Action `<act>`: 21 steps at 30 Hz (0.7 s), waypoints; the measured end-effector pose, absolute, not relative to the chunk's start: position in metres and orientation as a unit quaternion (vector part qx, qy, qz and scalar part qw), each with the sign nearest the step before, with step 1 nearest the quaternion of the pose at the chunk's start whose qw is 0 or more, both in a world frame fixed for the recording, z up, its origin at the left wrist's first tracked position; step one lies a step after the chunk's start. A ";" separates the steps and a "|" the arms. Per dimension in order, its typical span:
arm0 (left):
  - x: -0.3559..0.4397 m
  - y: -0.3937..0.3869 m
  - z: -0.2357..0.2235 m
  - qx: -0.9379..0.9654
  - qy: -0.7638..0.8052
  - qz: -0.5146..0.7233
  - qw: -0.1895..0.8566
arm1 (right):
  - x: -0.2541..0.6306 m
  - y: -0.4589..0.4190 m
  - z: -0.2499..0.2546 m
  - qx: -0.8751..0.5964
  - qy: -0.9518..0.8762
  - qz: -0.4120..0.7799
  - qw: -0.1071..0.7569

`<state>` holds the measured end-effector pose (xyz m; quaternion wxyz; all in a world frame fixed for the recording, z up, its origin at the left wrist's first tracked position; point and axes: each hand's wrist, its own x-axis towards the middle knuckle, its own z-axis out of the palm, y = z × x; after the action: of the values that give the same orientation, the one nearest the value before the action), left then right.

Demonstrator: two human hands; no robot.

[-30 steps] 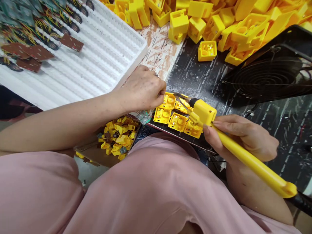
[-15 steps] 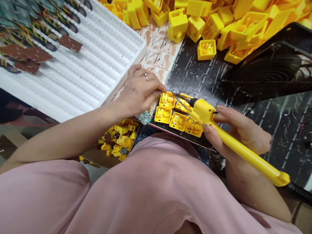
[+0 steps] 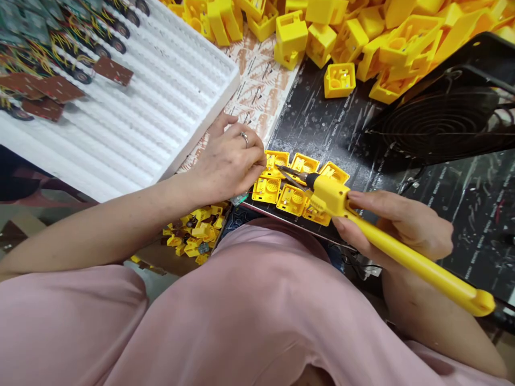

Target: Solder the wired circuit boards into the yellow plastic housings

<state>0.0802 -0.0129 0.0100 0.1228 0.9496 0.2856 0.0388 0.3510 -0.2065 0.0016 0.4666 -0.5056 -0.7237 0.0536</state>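
1. Soldering iron (image 3: 386, 238) shifted left since the earlier frame, tip now over the corner casing (image 3: 280, 160); left hand (image 3: 227, 163) came back slightly, hiding most of the green board (image 3: 240, 199).
2. Right hand (image 3: 424, 230): gripping the iron's handle. I'd keep that wrist steady.
3. Left hand: fingertips bunched at the casing's left edge; can't tell if they pinch anything. Keep them off the hot end.
4. Corner casing: left end of far row, on desk (image 3: 346, 128). Brief contact, avoid the plastic walls.
5. Fan (image 3: 438, 128) farther right; probably helps with fumes.
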 end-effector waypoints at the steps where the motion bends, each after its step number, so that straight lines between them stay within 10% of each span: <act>1: 0.082 -0.013 0.011 0.950 0.285 0.032 0.121 | 0.350 -0.205 0.002 -0.492 -0.728 0.058 0.474; 21: 0.099 -0.008 0.016 0.960 0.260 -0.032 0.093 | 0.357 -0.199 0.040 -0.481 -0.777 0.099 0.394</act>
<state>0.0987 -0.0084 0.0157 0.0931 0.9605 0.2604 -0.0321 0.3566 -0.1992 0.0399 0.3945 -0.4811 -0.7766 0.0993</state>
